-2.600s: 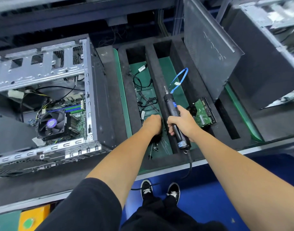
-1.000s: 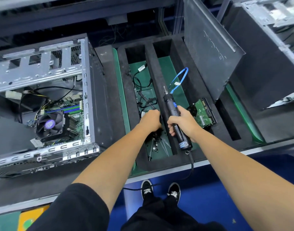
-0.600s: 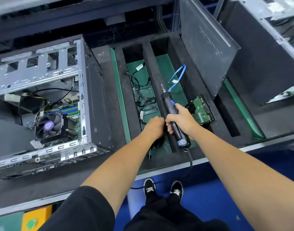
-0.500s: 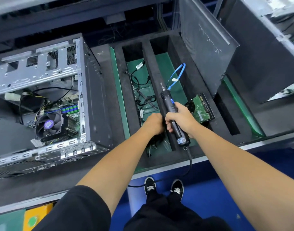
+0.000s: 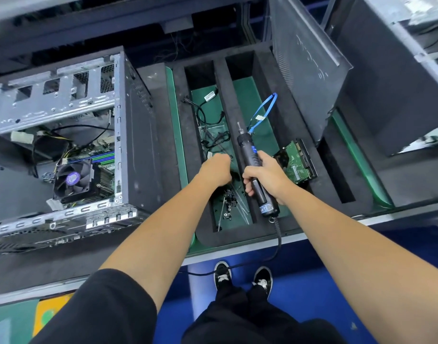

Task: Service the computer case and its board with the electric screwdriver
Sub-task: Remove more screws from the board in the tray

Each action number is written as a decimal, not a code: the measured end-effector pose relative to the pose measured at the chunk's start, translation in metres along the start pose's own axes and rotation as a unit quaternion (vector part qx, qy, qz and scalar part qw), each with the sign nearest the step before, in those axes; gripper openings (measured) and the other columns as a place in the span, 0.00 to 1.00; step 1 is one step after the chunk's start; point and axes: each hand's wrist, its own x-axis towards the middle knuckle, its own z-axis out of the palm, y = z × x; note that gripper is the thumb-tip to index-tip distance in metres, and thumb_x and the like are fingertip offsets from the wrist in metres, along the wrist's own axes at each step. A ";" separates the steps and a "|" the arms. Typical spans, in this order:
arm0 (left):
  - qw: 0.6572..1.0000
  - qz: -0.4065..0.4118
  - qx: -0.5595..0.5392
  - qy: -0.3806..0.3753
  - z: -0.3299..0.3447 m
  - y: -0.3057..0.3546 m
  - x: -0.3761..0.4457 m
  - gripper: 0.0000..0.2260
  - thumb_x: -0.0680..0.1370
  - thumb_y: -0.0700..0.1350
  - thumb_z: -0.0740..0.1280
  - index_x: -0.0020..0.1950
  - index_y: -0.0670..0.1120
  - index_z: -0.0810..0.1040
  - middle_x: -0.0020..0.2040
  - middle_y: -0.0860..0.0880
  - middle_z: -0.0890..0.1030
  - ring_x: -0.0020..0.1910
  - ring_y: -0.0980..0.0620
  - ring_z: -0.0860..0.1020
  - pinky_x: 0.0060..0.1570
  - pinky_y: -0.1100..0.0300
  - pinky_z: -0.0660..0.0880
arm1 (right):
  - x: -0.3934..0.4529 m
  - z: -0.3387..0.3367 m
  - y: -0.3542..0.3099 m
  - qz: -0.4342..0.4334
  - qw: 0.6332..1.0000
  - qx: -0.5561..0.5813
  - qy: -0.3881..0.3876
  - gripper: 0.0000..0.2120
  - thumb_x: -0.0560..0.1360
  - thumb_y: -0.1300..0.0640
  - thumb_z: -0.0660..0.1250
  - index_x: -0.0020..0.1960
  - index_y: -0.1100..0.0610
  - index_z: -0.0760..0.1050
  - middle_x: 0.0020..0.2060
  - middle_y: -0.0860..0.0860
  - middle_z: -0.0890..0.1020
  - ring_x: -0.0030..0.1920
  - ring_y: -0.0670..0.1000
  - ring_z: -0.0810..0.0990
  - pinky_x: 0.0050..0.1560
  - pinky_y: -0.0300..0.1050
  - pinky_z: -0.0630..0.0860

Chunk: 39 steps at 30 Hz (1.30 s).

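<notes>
Right hand (image 5: 265, 177) grips electric screwdriver (image 5: 253, 170); bit points away.

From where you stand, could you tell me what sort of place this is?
Probably a computer assembly or repair workstation: an opened computer case, a foam parts tray holding cables and screws, and an electric screwdriver in the right hand.

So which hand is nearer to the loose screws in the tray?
Left. The left hand hangs just above the screws; the right hand holds the screwdriver beside them.

sleeve (image 5: 98, 309): black, short | trousers (image 5: 250, 321): black | shoes (image 5: 262, 281): black, apparently white laces
</notes>
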 end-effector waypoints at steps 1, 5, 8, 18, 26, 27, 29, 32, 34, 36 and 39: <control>0.997 0.011 0.068 -0.043 0.001 0.003 -0.004 0.07 0.73 0.38 0.66 0.48 0.42 0.70 0.53 0.41 0.76 0.41 0.44 0.74 0.39 0.54 0.71 | 0.000 0.000 0.000 0.000 1.000 0.002 -0.003 0.15 0.70 0.68 0.67 0.55 0.62 0.69 0.30 0.58 0.77 0.27 0.56 0.76 0.29 0.47 0.76; 0.937 0.057 0.282 -0.196 0.018 0.013 -0.020 0.19 0.72 0.44 0.68 0.62 0.47 0.72 0.59 0.49 0.76 0.51 0.47 0.76 0.43 0.56 0.69 | -0.002 -0.001 -0.002 0.001 1.000 0.018 -0.010 0.15 0.71 0.70 0.66 0.57 0.64 0.68 0.29 0.58 0.76 0.26 0.55 0.74 0.28 0.46 0.75; 0.925 0.092 0.306 -0.204 0.036 0.016 -0.031 0.19 0.74 0.46 0.69 0.64 0.47 0.73 0.61 0.50 0.76 0.57 0.47 0.77 0.43 0.56 0.69 | -0.003 -0.001 -0.003 0.004 1.000 0.021 -0.012 0.17 0.72 0.70 0.65 0.59 0.66 0.67 0.30 0.59 0.75 0.26 0.55 0.74 0.28 0.46 0.75; 0.918 0.181 0.338 -0.100 0.056 0.020 -0.054 0.11 0.79 0.35 0.58 0.58 0.41 0.77 0.56 0.46 0.80 0.54 0.44 0.79 0.46 0.54 0.74 | -0.003 -0.001 -0.002 0.003 1.000 0.007 -0.008 0.16 0.70 0.69 0.66 0.57 0.65 0.69 0.30 0.58 0.76 0.28 0.55 0.75 0.29 0.46 0.76; 0.952 0.091 0.265 -0.120 0.059 0.026 -0.058 0.12 0.78 0.36 0.60 0.59 0.42 0.76 0.56 0.46 0.79 0.54 0.44 0.79 0.44 0.55 0.73 | -0.003 0.001 -0.001 0.002 1.000 0.005 -0.004 0.13 0.70 0.69 0.66 0.52 0.61 0.69 0.31 0.59 0.76 0.27 0.55 0.74 0.29 0.46 0.76; 0.954 0.080 0.264 -0.122 0.059 0.027 -0.057 0.12 0.78 0.36 0.60 0.59 0.42 0.76 0.57 0.46 0.79 0.55 0.44 0.78 0.44 0.56 0.72 | -0.003 0.001 -0.001 0.002 1.000 0.003 -0.002 0.13 0.70 0.69 0.66 0.52 0.62 0.69 0.31 0.59 0.76 0.27 0.55 0.74 0.29 0.46 0.76; 0.954 0.063 0.266 -0.123 0.061 0.029 -0.057 0.12 0.79 0.37 0.59 0.60 0.43 0.76 0.58 0.47 0.79 0.56 0.45 0.78 0.46 0.56 0.72 | -0.003 0.002 -0.001 0.002 1.000 -0.001 0.004 0.15 0.70 0.69 0.66 0.54 0.63 0.69 0.30 0.58 0.76 0.27 0.55 0.75 0.29 0.46 0.76; 0.951 0.074 0.273 -0.124 0.064 0.028 -0.057 0.12 0.79 0.38 0.59 0.61 0.43 0.76 0.59 0.47 0.78 0.57 0.45 0.77 0.49 0.56 0.72 | -0.004 0.004 0.000 0.002 1.000 -0.010 0.014 0.17 0.70 0.68 0.67 0.57 0.64 0.68 0.30 0.58 0.76 0.27 0.55 0.75 0.29 0.46 0.76; 0.947 0.083 0.279 -0.133 0.063 0.026 -0.056 0.13 0.80 0.38 0.59 0.62 0.43 0.76 0.61 0.48 0.78 0.58 0.46 0.77 0.47 0.56 0.71 | -0.004 0.005 0.000 -0.001 1.000 -0.017 0.019 0.16 0.70 0.68 0.67 0.56 0.64 0.68 0.30 0.57 0.76 0.27 0.55 0.75 0.28 0.46 0.76; 0.944 0.087 0.287 -0.141 0.062 0.026 -0.055 0.13 0.80 0.38 0.59 0.63 0.43 0.75 0.62 0.48 0.77 0.60 0.46 0.76 0.49 0.57 0.71 | -0.004 0.006 0.000 -0.003 0.999 -0.026 0.021 0.16 0.70 0.67 0.67 0.56 0.64 0.68 0.30 0.56 0.77 0.27 0.55 0.75 0.29 0.46 0.76; 0.937 0.104 0.302 -0.144 0.065 0.025 -0.054 0.13 0.80 0.39 0.58 0.63 0.44 0.75 0.63 0.48 0.77 0.61 0.47 0.76 0.48 0.57 0.69 | -0.002 0.007 0.000 0.000 0.999 -0.032 0.028 0.17 0.69 0.66 0.67 0.56 0.64 0.68 0.29 0.56 0.77 0.27 0.56 0.76 0.29 0.46 0.76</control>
